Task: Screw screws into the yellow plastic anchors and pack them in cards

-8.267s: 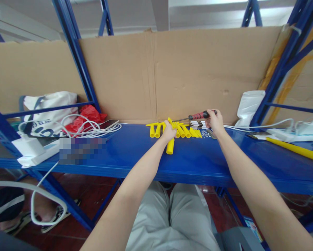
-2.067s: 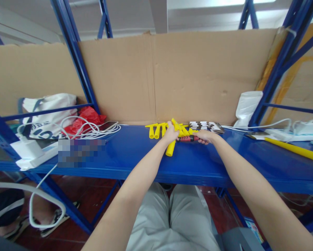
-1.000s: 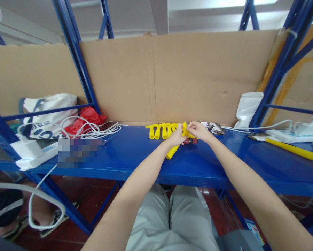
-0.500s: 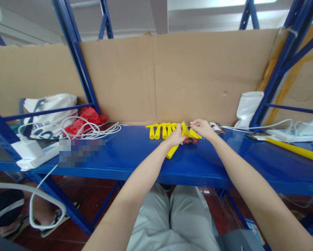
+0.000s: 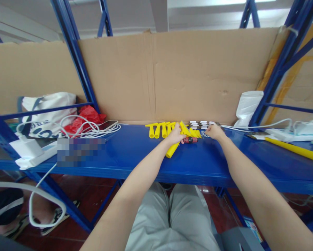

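My left hand is closed around a yellow plastic piece with a hollow tubular handle, its wider head rising above my fingers. Just right of that hand lies a red-and-black cylindrical tool. My right hand is at the shelf surface, fingers pinched beside a scatter of small silvery bits, too small to name surely. Whether anything is between those fingertips is hidden. Smaller yellow pieces lie between my hands. A row of similar yellow handled pieces lies left of my left hand.
Black-and-white striped items lie behind the small bits against the cardboard wall. White cables, a red bag and a cloth bag are left. A long yellow tube and white pouch are right.
My right hand has moved right and slightly down, from beside the yellow piece to the small silvery bits. My left hand still holds the yellow piece in nearly the same place.
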